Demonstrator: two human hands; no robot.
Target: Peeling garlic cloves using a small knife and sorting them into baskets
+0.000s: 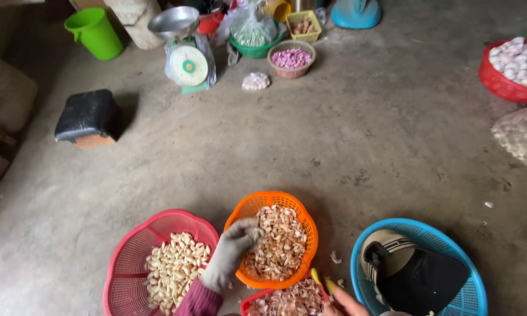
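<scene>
Left hand (231,251), in a grey glove, reaches into the orange basket (244,212) of unpeeled garlic cloves (280,243); fingertips curl down onto the pile at the basket's 9 o'clock edge, looks like pinching a clove, but the actual grasp is hidden under the glove.

Right hand (344,303) is cut off by the bottom edge at 6 o'clock. It grips a small yellow-handled knife (322,281), handle poking up toward 11; blade isn't visible.

The baskets sit in an arc within arm's reach, probably a sort layout: red basket (123,263) of peeled cloves (172,270) at 8 o'clock, orange in the middle, small red tray of skins (287,299) right below, partly cropped. Blue basket (450,240) at 4 o'clock holds a cap and dark cloth, not produce.

Far side at 12 o'clock: weighing scale (187,55), bowl of shallots (291,58), green bucket (95,32). Contents of the bagged items are hard to read.
</scene>
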